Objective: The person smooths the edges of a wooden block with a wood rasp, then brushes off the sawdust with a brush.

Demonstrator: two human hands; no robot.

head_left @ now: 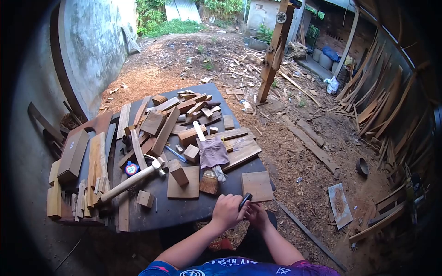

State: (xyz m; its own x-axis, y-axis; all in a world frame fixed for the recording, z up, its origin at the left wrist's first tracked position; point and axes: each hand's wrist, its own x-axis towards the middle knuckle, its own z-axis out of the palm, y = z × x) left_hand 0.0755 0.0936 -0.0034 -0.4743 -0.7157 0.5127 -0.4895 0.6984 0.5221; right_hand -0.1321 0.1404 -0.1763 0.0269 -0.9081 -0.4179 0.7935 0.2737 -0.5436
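Just past the table's front right corner, my left hand (228, 210) is closed around a black object (246, 200) with a rounded end. Only that end shows, so its kind cannot be made out. Close against it, my right hand (258, 216) has its fingers bent together; what they pinch is hidden. A square wooden board (257, 186) lies right beyond both hands, partly over the table's edge. Left of it are a brush (209, 182) with brown bristles and a crumpled mauve cloth (213, 152). Another square board (183, 182) has a wooden block (177, 172) standing on it.
On the dark table (152, 220) lie a hammer (133, 184), a blue and red tape measure (132, 169), a nail (156, 205), a cardboard box (73, 156) and a heap of wood offcuts (165, 131). A wooden post (275, 55) stands beyond. Planks (391, 106) lean at right.
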